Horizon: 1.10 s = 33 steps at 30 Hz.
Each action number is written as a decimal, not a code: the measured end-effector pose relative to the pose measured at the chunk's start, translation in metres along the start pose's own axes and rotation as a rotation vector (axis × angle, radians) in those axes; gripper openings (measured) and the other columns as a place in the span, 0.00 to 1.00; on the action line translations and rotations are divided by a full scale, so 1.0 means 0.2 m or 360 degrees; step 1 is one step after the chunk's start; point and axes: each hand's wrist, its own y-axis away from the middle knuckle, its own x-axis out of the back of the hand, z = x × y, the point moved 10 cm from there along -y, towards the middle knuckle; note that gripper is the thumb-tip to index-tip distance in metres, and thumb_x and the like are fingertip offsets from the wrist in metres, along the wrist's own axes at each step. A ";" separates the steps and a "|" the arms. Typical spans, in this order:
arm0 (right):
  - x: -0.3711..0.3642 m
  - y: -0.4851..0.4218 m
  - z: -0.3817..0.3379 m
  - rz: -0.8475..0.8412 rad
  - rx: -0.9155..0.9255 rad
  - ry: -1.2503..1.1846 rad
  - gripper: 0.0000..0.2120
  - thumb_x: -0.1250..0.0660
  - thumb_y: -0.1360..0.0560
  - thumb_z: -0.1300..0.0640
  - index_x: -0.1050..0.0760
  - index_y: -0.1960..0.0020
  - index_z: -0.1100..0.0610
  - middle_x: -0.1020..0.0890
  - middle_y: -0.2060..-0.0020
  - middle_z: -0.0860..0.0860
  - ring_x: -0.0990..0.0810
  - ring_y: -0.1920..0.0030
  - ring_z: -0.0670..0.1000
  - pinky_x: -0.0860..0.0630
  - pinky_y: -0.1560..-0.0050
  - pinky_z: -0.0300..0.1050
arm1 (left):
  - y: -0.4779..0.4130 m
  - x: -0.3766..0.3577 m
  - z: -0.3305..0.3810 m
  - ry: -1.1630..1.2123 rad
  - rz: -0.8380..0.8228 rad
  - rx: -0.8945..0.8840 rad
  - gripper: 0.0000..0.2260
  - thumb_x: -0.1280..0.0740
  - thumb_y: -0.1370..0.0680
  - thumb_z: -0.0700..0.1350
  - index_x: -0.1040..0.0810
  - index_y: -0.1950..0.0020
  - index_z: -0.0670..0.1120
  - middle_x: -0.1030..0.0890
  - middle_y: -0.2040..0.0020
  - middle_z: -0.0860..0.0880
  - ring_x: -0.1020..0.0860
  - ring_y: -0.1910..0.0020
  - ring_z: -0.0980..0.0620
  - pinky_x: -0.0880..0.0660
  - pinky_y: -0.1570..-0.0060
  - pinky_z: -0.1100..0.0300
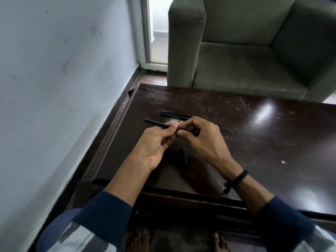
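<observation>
A thin black pen [154,123] is held level above the dark wooden table [254,142]. My left hand [154,144] pinches its middle between thumb and fingers. My right hand [201,137] curls round its right end, which is hidden under the fingers. The pen's left end sticks out past my left hand. Two more black pens [174,114] lie side by side on the table just beyond my hands. A black pen cap [184,155] lies on the table between my wrists.
A grey armchair [245,51] stands against the table's far edge. A pale wall [54,88] runs along the left, with a narrow strip of floor between it and the table. My bare feet [141,239] show under the near edge.
</observation>
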 end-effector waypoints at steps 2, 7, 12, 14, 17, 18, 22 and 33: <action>0.00 0.00 0.00 -0.0004 -0.0013 0.0019 0.04 0.27 0.22 0.50 0.18 0.55 0.49 0.16 0.64 0.43 0.18 0.61 0.43 0.19 0.57 0.49 | 0.00 -0.01 0.00 -0.0014 -0.0019 0.0008 0.07 0.28 0.24 0.38 0.16 0.48 0.38 0.14 0.54 0.45 0.16 0.54 0.54 0.21 0.48 0.62; 0.01 0.00 0.00 -0.0007 -0.0036 -0.0009 0.08 0.29 0.21 0.46 0.18 0.55 0.48 0.17 0.66 0.44 0.17 0.62 0.44 0.18 0.58 0.50 | 0.01 -0.01 0.01 -0.0045 -0.0047 0.0004 0.06 0.28 0.24 0.38 0.16 0.48 0.39 0.14 0.53 0.46 0.16 0.53 0.54 0.21 0.51 0.64; -0.01 0.00 0.00 -0.0023 0.0002 -0.0038 0.06 0.24 0.25 0.51 0.18 0.50 0.49 0.16 0.63 0.44 0.19 0.61 0.41 0.24 0.61 0.35 | 0.00 -0.01 0.02 -0.0033 -0.0055 -0.0019 0.05 0.30 0.22 0.38 0.15 0.49 0.39 0.14 0.55 0.46 0.16 0.55 0.54 0.21 0.48 0.63; -0.01 0.00 -0.01 -0.0015 0.0001 -0.0037 0.04 0.24 0.25 0.52 0.18 0.52 0.50 0.16 0.62 0.42 0.18 0.59 0.41 0.22 0.59 0.36 | 0.00 -0.01 0.02 -0.0048 -0.0065 -0.0024 0.04 0.29 0.23 0.37 0.15 0.50 0.40 0.14 0.55 0.47 0.16 0.55 0.55 0.20 0.50 0.64; -0.01 0.00 0.01 -0.0035 -0.0029 0.0005 0.03 0.26 0.23 0.50 0.17 0.54 0.48 0.16 0.63 0.42 0.17 0.60 0.42 0.19 0.57 0.43 | 0.00 -0.02 0.01 -0.0058 -0.0082 -0.0020 0.04 0.29 0.23 0.38 0.15 0.51 0.40 0.13 0.55 0.46 0.15 0.54 0.54 0.20 0.53 0.65; -0.01 -0.01 0.01 -0.0033 -0.0034 0.0010 0.03 0.26 0.24 0.49 0.17 0.54 0.48 0.16 0.63 0.42 0.17 0.60 0.42 0.18 0.56 0.46 | 0.00 -0.02 0.01 -0.0058 -0.0086 -0.0022 0.04 0.29 0.23 0.38 0.14 0.51 0.40 0.13 0.55 0.46 0.15 0.54 0.54 0.20 0.53 0.65; 0.02 -0.01 0.02 0.0003 -0.0038 -0.0021 0.09 0.23 0.28 0.45 0.19 0.51 0.46 0.15 0.62 0.43 0.17 0.59 0.42 0.18 0.56 0.47 | -0.01 -0.01 0.03 -0.0007 -0.0046 -0.0053 0.05 0.29 0.23 0.37 0.15 0.49 0.38 0.14 0.55 0.46 0.16 0.56 0.54 0.20 0.53 0.65; 0.03 -0.01 0.01 -0.0015 -0.0074 0.0016 0.09 0.28 0.23 0.44 0.17 0.56 0.49 0.16 0.67 0.45 0.17 0.63 0.44 0.19 0.59 0.48 | -0.01 0.00 0.03 -0.0017 -0.0032 -0.0062 0.06 0.30 0.23 0.37 0.15 0.48 0.38 0.13 0.53 0.45 0.15 0.55 0.54 0.20 0.54 0.66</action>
